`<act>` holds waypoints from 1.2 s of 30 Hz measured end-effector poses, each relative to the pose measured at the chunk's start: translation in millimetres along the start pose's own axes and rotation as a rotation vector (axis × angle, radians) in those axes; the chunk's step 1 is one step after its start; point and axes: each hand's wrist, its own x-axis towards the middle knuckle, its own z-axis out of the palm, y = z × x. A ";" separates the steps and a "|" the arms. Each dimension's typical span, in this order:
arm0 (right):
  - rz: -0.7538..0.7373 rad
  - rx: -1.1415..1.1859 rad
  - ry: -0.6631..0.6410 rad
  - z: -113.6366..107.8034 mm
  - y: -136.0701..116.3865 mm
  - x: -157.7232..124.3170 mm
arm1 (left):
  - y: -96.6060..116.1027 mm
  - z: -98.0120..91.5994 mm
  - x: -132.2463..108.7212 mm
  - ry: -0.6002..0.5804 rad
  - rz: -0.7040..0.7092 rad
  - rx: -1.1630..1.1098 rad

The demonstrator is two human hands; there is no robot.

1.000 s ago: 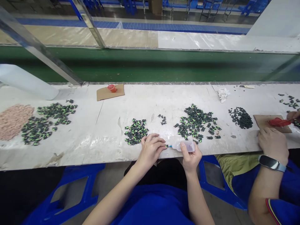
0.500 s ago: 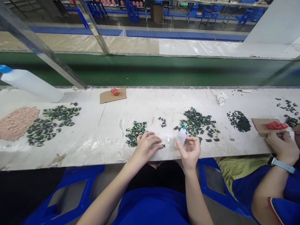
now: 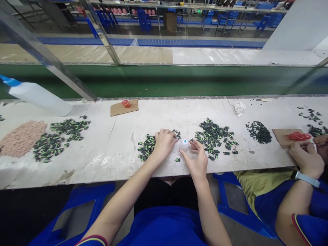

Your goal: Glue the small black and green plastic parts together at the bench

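My right hand (image 3: pixel 196 161) has its thumb and fingers around a small white squeeze bottle (image 3: pixel 183 146) with a blue tip, low over the table with the tip up. My left hand (image 3: pixel 164 142) is bent beside the bottle, its fingertips drawn together at a few small black pieces (image 3: pixel 176 132); whatever they pinch is too small to make out. Partly behind that hand lies a pile of black-and-green parts (image 3: pixel 146 147). A single black-and-green part (image 3: pixel 177 160) sits near the table edge below the bottle. Right of my hands spreads a larger pile of similar parts (image 3: pixel 214 135).
Farther left are a heap of pinkish pieces (image 3: pixel 24 138), more black-and-green parts (image 3: pixel 48 145) and a large white bottle (image 3: pixel 42 99). A red cup (image 3: pixel 125 103) stands on cardboard (image 3: pixel 115 110). Crumpled tissue (image 3: pixel 239 108) and black pieces (image 3: pixel 258 132) lie rightward, near a co-worker's hand (image 3: pixel 306 160).
My right hand has brought the squeeze bottle leftward. My left hand has moved up and slightly right, away from the single part near the edge, to the small black pieces.
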 end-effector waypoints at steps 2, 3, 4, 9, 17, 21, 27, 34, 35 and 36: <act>0.002 0.011 0.045 -6.4 -6.8 -6.4 | -1.4 -4.0 -5.6 -0.006 0.008 -0.016; 0.014 0.029 0.062 -9.3 -10.6 -10.1 | -1.7 -7.7 -10.0 -0.006 0.008 -0.024; 0.037 0.059 0.063 -11.8 -14.3 -13.9 | -1.4 -12.3 -15.5 -0.005 0.010 -0.035; 0.254 0.348 -0.152 -12.1 -23.3 -26.4 | 8.5 -33.6 -51.4 -0.088 0.175 -0.197; 0.449 0.444 -0.221 -12.7 -11.8 -29.6 | 11.5 -19.6 -77.4 -0.117 0.151 -0.252; 0.493 0.356 -0.159 -20.7 -9.9 -33.8 | 7.8 -3.7 -81.0 -0.056 0.100 -0.130; 0.466 0.305 -0.148 -19.0 -14.6 -39.2 | 11.4 -2.0 -78.8 -0.074 0.096 -0.166; 0.403 0.335 -0.207 -16.8 -20.7 -41.4 | 16.9 -14.0 -84.5 -0.041 0.095 -0.298; 0.407 0.341 -0.208 -17.1 -21.4 -41.5 | 17.5 -15.0 -85.5 -0.034 0.102 -0.315; 0.410 0.343 -0.208 -17.6 -22.1 -41.5 | 18.1 -16.0 -86.3 -0.027 0.106 -0.332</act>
